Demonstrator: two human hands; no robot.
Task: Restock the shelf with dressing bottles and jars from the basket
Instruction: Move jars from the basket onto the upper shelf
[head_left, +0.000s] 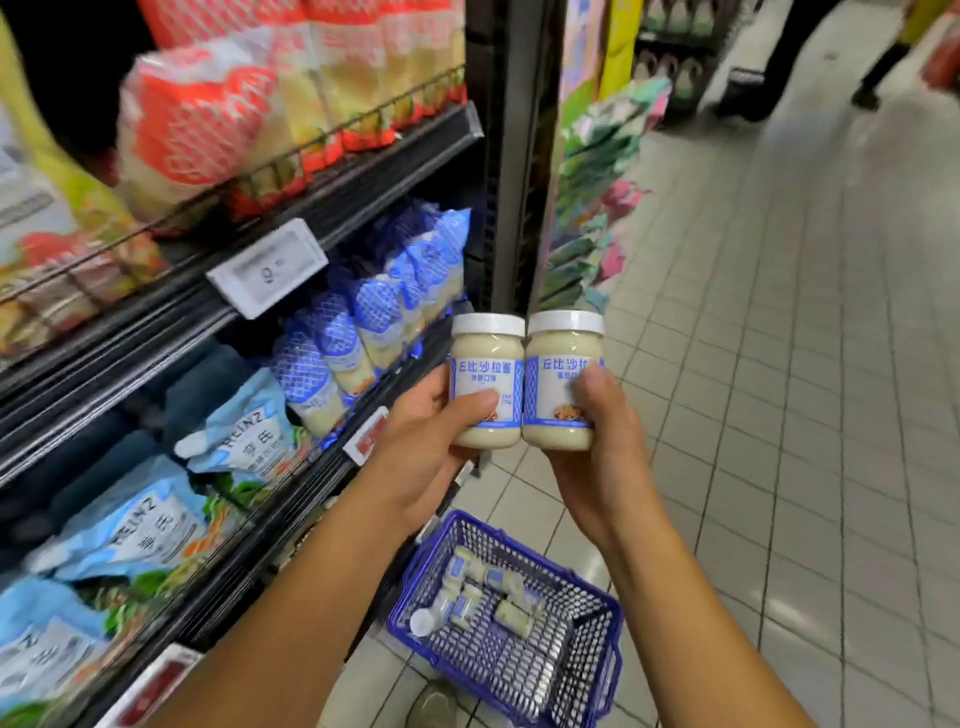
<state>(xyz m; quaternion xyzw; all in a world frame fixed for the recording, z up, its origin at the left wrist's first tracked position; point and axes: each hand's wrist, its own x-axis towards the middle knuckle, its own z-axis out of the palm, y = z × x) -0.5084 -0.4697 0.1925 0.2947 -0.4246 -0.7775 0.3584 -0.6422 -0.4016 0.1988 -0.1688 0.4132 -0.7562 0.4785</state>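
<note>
My left hand (421, 457) grips a white-lidded jar of pale dressing (485, 364) with a blue label. In my right hand (602, 447) is a second, matching jar (561, 358). Both jars are upright and touch side by side, in the aisle just right of the shelf. Below them on the floor stands a blue plastic basket (592, 670) holding several more jars (491, 592) lying on their sides. The middle shelf (358, 415) to my left carries blue-wrapped squeeze bottles of dressing (363, 332).
Red-wrapped bottles (208, 124) fill the upper shelf behind a wire rail. Light blue Heinz pouches (150, 525) lie on the lower shelf. A price tag (267, 267) hangs off the shelf edge. A snack rack (592, 208) stands ahead, a person's legs (779, 62) far down the tiled aisle.
</note>
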